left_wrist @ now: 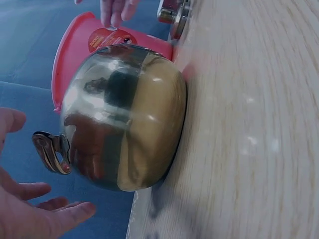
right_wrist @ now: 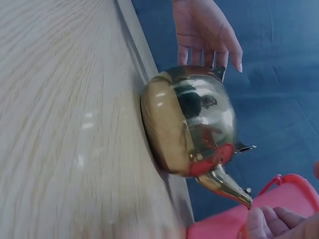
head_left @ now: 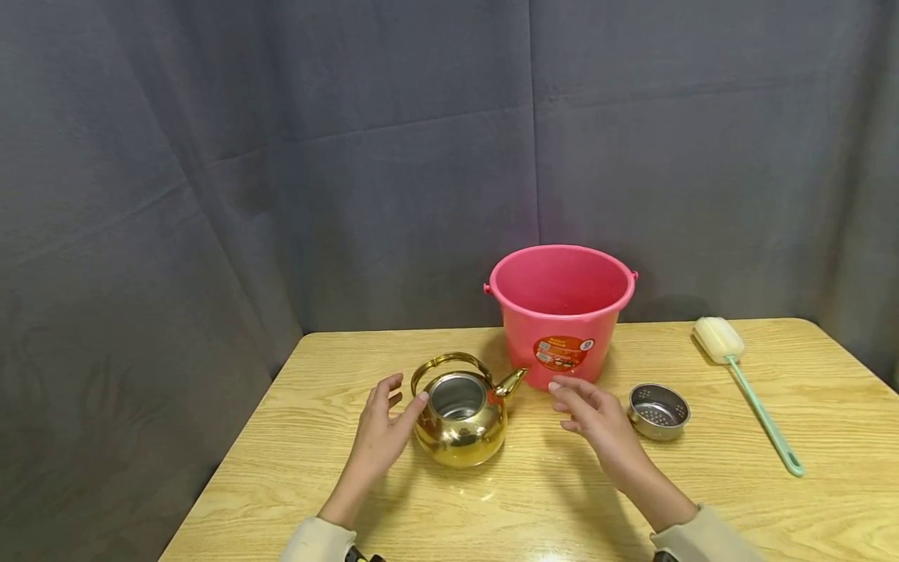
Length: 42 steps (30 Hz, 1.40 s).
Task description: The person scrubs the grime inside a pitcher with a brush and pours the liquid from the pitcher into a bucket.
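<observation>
A shiny gold teapot (head_left: 460,441) without a lid stands upright on the wooden table, its spout pointing right and its arched handle raised. Close at its left side is my left hand (head_left: 382,425), fingers loosely spread and holding nothing; in the left wrist view its fingers (left_wrist: 60,214) show beside the pot's handle base. My right hand (head_left: 597,421) hovers to the right of the spout with relaxed, slightly bent fingers and nothing in them. Just beyond that hand sits a round metal strainer (head_left: 659,412) with a perforated bottom.
Behind the teapot a pink bucket (head_left: 562,312) with a red label stands near the table's back edge. On the right lies a sponge brush (head_left: 762,406) with a white head and a long green handle. A grey curtain (head_left: 421,195) hangs behind the table (head_left: 281,484).
</observation>
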Each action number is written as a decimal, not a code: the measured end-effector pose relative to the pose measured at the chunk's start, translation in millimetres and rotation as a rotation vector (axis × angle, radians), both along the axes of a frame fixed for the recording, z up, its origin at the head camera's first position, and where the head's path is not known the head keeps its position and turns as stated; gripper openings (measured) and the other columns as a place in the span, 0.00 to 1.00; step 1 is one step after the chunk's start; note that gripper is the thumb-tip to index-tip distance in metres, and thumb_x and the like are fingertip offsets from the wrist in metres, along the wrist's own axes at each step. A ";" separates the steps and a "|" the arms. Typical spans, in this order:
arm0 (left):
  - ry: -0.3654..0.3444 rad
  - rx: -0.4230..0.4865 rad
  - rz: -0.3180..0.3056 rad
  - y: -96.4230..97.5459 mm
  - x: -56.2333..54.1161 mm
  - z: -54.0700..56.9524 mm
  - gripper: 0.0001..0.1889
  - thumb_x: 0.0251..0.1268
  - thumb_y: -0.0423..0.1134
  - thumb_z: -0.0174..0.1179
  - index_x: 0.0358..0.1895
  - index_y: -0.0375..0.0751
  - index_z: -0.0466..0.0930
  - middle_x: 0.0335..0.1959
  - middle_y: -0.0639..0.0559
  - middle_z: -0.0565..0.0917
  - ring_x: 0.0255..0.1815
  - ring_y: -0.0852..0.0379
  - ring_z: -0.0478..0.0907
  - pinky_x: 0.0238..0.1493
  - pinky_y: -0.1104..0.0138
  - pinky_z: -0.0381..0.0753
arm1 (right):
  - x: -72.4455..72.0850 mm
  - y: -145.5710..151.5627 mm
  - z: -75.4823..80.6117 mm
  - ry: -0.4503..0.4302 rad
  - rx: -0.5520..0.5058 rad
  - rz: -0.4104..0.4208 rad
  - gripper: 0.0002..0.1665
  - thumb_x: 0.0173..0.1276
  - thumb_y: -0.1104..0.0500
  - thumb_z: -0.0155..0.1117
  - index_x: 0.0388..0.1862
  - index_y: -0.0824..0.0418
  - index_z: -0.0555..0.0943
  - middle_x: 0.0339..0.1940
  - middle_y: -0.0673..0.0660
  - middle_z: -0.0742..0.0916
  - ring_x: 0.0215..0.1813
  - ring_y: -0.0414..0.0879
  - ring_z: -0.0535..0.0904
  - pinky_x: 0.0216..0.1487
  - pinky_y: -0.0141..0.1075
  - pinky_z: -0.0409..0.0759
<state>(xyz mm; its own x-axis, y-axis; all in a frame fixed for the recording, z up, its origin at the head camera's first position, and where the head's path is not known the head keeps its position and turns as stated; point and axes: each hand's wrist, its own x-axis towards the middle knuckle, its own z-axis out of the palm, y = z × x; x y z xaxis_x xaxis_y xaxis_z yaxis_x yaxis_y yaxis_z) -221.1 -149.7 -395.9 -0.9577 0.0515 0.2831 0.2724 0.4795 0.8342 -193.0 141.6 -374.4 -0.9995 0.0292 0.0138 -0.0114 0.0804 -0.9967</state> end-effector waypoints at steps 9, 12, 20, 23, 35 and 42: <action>-0.111 0.067 -0.040 -2.9 0.2 2.3 0.35 0.71 0.53 0.54 0.70 0.32 0.59 0.67 0.31 0.63 0.62 0.35 0.70 0.52 0.51 0.78 | -14.6 -13.8 -11.7 -0.042 -0.044 0.022 0.35 0.71 0.45 0.58 0.65 0.70 0.71 0.63 0.66 0.75 0.61 0.60 0.71 0.56 0.47 0.76; -0.157 0.132 -0.069 -3.2 0.4 1.8 0.35 0.72 0.52 0.54 0.71 0.31 0.57 0.68 0.30 0.61 0.63 0.34 0.67 0.50 0.50 0.79 | -18.6 -17.4 -14.9 -0.051 -0.052 0.039 0.36 0.71 0.45 0.59 0.65 0.71 0.70 0.64 0.66 0.75 0.62 0.61 0.71 0.57 0.50 0.76; -0.263 0.291 -0.098 -0.5 -1.9 -1.2 0.36 0.71 0.52 0.56 0.70 0.29 0.56 0.68 0.28 0.58 0.64 0.28 0.62 0.49 0.47 0.79 | -31.0 -28.5 -21.8 -0.109 -0.127 0.070 0.38 0.70 0.46 0.59 0.65 0.73 0.68 0.64 0.70 0.73 0.63 0.65 0.69 0.58 0.52 0.75; -0.274 0.335 -0.110 1.1 -2.5 -1.6 0.35 0.71 0.50 0.55 0.69 0.28 0.57 0.66 0.28 0.59 0.63 0.27 0.64 0.47 0.46 0.79 | -35.1 -32.5 -24.6 -0.133 -0.152 0.086 0.40 0.69 0.46 0.60 0.66 0.75 0.66 0.62 0.71 0.72 0.63 0.66 0.68 0.57 0.53 0.75; -0.345 0.398 -0.170 3.7 -0.8 -3.9 0.34 0.73 0.55 0.50 0.68 0.30 0.57 0.61 0.31 0.66 0.59 0.33 0.69 0.43 0.47 0.82 | -51.7 -44.9 -41.7 -0.220 -0.214 0.144 0.53 0.62 0.37 0.65 0.70 0.73 0.59 0.63 0.75 0.69 0.62 0.66 0.69 0.48 0.51 0.81; -0.358 0.403 -0.190 3.8 0.5 -3.2 0.33 0.74 0.56 0.48 0.67 0.31 0.57 0.58 0.32 0.66 0.52 0.40 0.73 0.40 0.49 0.83 | -68.4 -47.2 -58.7 -0.276 -0.274 0.169 0.54 0.47 0.32 0.74 0.63 0.63 0.70 0.60 0.66 0.75 0.61 0.62 0.72 0.44 0.53 0.82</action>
